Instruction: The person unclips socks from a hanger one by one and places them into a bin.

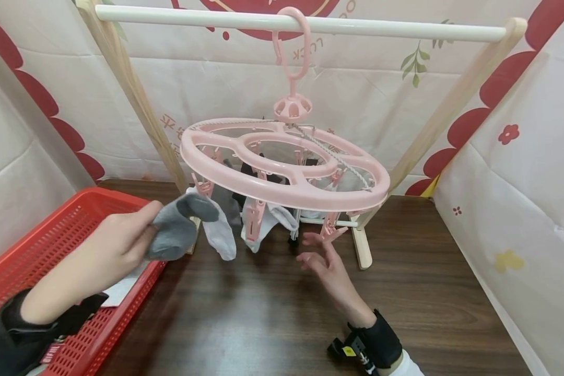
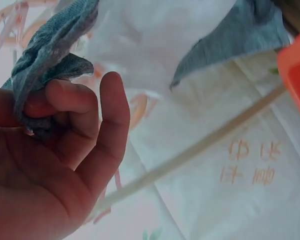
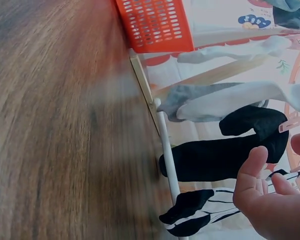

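Observation:
My left hand (image 1: 115, 248) pinches a grey sock (image 1: 174, 232) between thumb and fingers, left of a pink round clip hanger (image 1: 263, 190). In the left wrist view the sock's cloth (image 2: 50, 45) runs between the fingers, the others loosely bent. My right hand (image 1: 333, 277) is below the hanger's right front, loosely bent fingers right at a pink clip (image 1: 331, 227). A white sock (image 1: 221, 235) and other socks hang from the ring. The right wrist view shows a black sock (image 3: 215, 160) and a striped black-and-white sock (image 3: 187, 204) hanging near that hand.
The hanger's hook (image 1: 305, 47) loops over a white bar (image 1: 404, 30) on a wooden stand (image 1: 136, 94). A red basket (image 1: 91, 193) with something white inside stands at the left on the brown table (image 1: 244, 324). Printed cloth (image 1: 517, 183) walls the sides and back.

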